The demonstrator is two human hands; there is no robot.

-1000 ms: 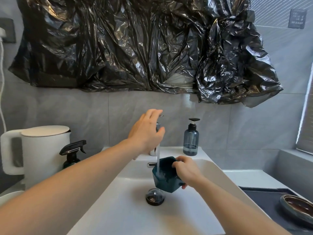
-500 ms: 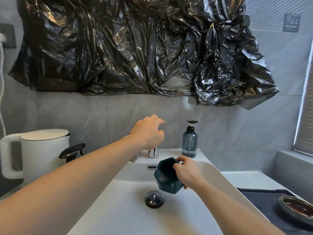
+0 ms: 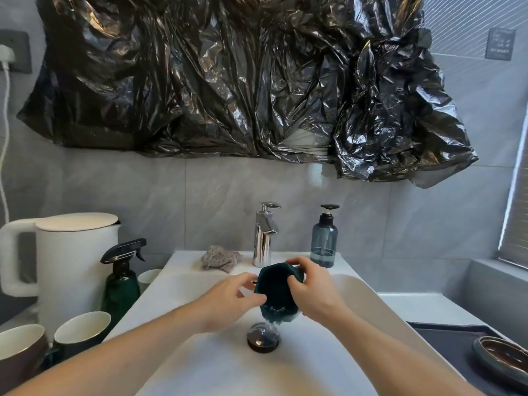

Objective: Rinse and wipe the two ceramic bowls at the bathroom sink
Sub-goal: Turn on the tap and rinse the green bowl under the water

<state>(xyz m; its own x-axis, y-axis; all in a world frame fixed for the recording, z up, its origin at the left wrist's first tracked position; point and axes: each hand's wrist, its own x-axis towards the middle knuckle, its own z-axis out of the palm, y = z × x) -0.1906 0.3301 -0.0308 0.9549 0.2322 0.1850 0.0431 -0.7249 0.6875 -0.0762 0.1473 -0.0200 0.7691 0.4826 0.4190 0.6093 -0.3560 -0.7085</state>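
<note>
Where the left hand [image 3: 228, 298] was lately on the faucet [image 3: 264, 235], we now find it gripping the teal bowl [image 3: 275, 295] alongside the right hand [image 3: 310, 292], tipped above the drain [image 3: 263, 337] and shedding water. We judge rinsing done; the patterned cloth [image 3: 220, 258] behind lies unused, the second bowl [image 3: 503, 358] untouched on the right surface.

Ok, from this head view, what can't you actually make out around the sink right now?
- Inside of the dark teal faceted ceramic bowl: tilted, partly covered by both hands, the left hand and the right hand, so cleanliness is unknown.
- Brown glazed ceramic bowl: cut off by the right frame edge.
- Chrome faucet: no stream discernible.
- Round sink drain stopper: blurred by falling water.
</note>
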